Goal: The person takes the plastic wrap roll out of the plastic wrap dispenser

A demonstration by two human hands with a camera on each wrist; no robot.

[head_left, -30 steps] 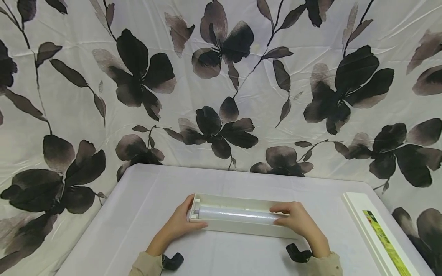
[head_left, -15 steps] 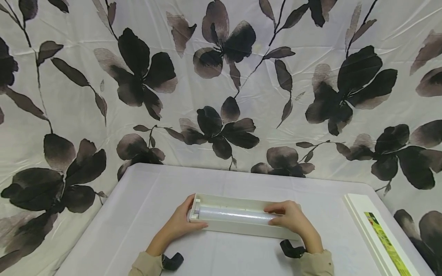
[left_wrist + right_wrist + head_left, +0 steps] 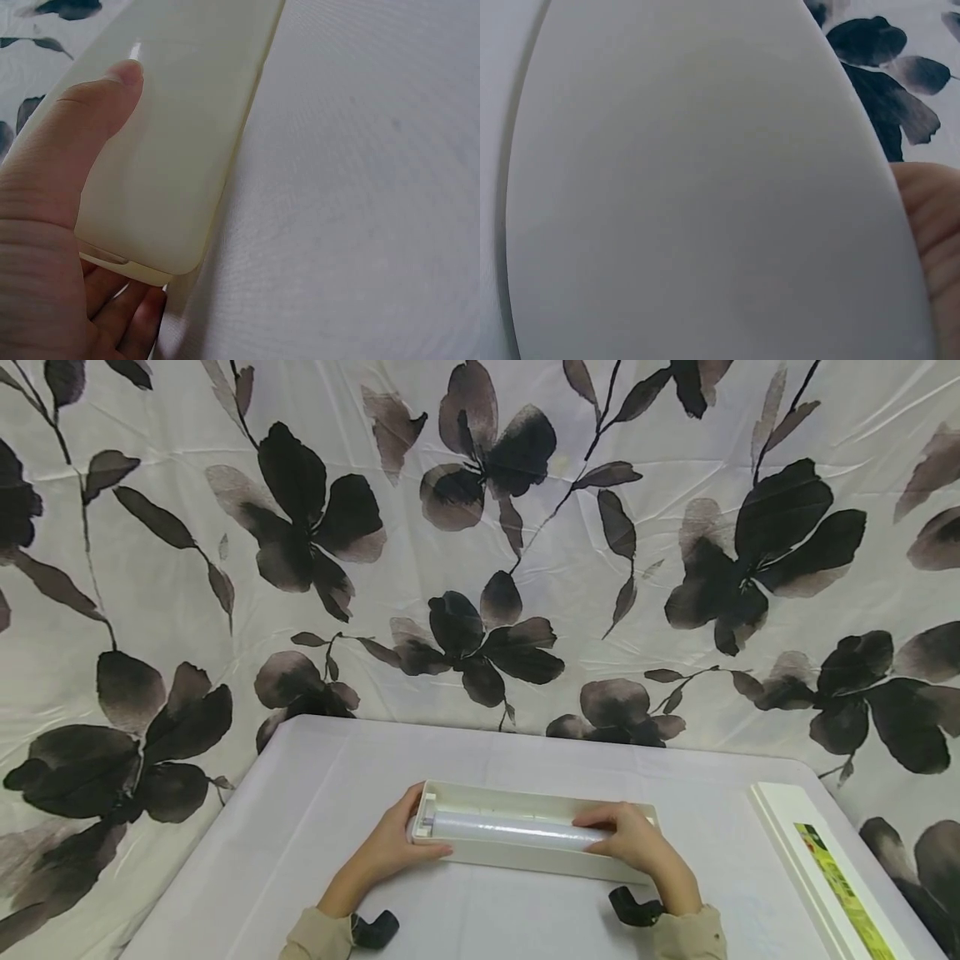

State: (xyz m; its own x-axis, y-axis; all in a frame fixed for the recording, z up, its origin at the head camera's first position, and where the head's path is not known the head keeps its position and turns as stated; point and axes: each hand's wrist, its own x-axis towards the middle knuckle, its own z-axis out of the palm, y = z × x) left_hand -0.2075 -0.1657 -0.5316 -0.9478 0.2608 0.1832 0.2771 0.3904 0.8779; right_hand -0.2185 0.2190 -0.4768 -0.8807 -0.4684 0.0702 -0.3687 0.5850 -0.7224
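At left, a beige sleeve (image 3: 318,935) and a black piece (image 3: 375,930) sit at my wrist. My left hand (image 3: 390,842) grips the left end of an open white box (image 3: 517,857) on the worktop (image 3: 330,777), thumb flat along its near wall, fingers (image 3: 142,322) bent around the end. Inside the box, a shiny, pale roll (image 3: 510,828) lies lengthwise. My right hand (image 3: 637,842) reaches in over the box's right part, thumb and fingers parted only by the roll's thickness, holding it near its right end; I can't see the tips fully. Farther right, well apart from the box, a long white piece (image 3: 806,877) with a yellow label (image 3: 840,889) lies on the worktop.
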